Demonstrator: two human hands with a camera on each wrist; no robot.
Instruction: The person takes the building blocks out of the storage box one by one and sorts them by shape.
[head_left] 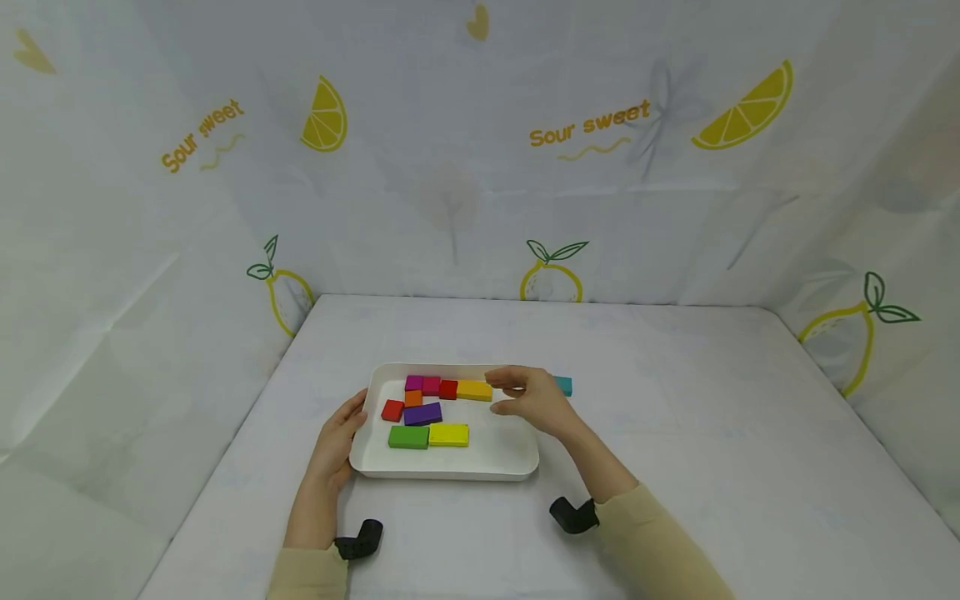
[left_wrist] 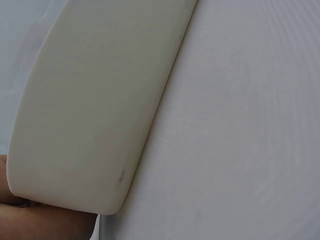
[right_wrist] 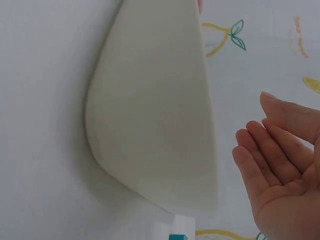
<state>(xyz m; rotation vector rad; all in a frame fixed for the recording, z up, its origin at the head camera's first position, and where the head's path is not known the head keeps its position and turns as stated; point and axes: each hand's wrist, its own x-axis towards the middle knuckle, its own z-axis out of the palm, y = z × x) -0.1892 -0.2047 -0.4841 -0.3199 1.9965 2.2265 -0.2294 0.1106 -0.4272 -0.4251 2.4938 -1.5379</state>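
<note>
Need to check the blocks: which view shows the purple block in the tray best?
The head view: the purple block lies in the white tray among the other blocks. Both wrist views show only the tray's outer wall, no purple block.

White tray [left_wrist: 90, 110] outer wall close up, white table [left_wrist: 240, 125] beside, left hand [left_wrist: 30, 222] sliver below

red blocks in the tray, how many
2. One red block lies at the tray's left side, beside the orange one; the other red block sits in the back row between the pink and yellow-orange blocks. The right hand may hide more.
</note>
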